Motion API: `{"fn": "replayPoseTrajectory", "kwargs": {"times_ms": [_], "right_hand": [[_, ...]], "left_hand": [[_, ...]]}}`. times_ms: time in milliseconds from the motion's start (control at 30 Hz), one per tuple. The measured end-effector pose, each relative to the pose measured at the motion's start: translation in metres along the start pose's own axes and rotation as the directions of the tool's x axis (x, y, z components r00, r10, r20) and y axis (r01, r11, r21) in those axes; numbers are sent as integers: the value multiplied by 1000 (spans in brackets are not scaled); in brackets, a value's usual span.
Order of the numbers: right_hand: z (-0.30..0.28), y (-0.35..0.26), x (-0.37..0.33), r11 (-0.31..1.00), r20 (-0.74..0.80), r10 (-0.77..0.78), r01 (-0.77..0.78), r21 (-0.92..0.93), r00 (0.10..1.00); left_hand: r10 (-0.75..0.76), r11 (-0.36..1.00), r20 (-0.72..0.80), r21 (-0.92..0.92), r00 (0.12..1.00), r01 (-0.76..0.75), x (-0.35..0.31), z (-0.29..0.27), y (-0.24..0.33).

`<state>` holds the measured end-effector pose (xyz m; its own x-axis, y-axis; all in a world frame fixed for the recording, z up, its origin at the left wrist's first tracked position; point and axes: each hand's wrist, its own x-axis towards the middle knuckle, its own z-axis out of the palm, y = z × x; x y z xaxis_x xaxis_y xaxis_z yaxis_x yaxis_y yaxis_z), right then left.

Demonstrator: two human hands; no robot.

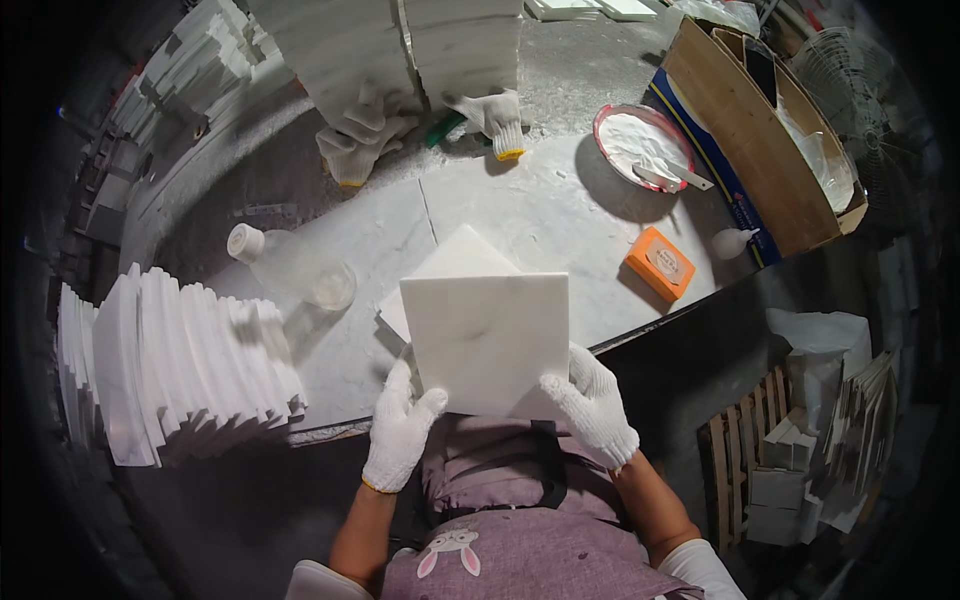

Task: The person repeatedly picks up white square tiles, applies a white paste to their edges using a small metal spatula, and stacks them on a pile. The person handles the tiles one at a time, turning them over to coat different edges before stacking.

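Observation:
Between my two gloved hands I hold a square white marble-look tile [488, 340], tilted up at the table's front edge. My left hand [402, 425] grips its lower left corner, thumb on the face. At the lower right edge my right hand [592, 405] does the same, with its fingers behind the tile. Both hands wear white knitted gloves. Behind the held tile, a second white tile [465, 252] lies on the table [375, 225], partly covered by it.
Left, a row of upright tiles [190, 360] stands beside a clear plastic bottle [300, 272]. To the right are an orange box [660, 265], a bowl of white paste [640, 140] with spatulas, and a cardboard box [750, 120]. Spare gloves [365, 140] lie before tall slabs [340, 50].

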<state>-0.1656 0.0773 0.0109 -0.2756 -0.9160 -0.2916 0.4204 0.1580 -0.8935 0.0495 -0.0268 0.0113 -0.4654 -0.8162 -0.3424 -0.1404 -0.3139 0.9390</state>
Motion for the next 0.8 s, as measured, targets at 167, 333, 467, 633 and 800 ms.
{"fn": "replayPoseTrajectory", "kwargs": {"times_ms": [167,333,467,633,800], "right_hand": [[6,-5,-4,999,31,0,1,-34,1000],[7,-6,-8,999,46,9,-7,-40,999],[7,-11,-10,997,57,30,-26,-68,998],[7,-6,-12,996,57,-4,9,-88,998],[-3,-3,-12,998,72,33,-29,-53,997]], "left_hand": [[24,996,23,80,999,-26,-2,-6,-3],[9,980,50,197,999,-18,-4,-12,-10],[25,978,-3,207,1000,-24,-5,-7,-7],[105,974,-24,204,994,-98,-4,-7,-13],[-70,980,124,192,990,45,-8,-30,-5]]}}
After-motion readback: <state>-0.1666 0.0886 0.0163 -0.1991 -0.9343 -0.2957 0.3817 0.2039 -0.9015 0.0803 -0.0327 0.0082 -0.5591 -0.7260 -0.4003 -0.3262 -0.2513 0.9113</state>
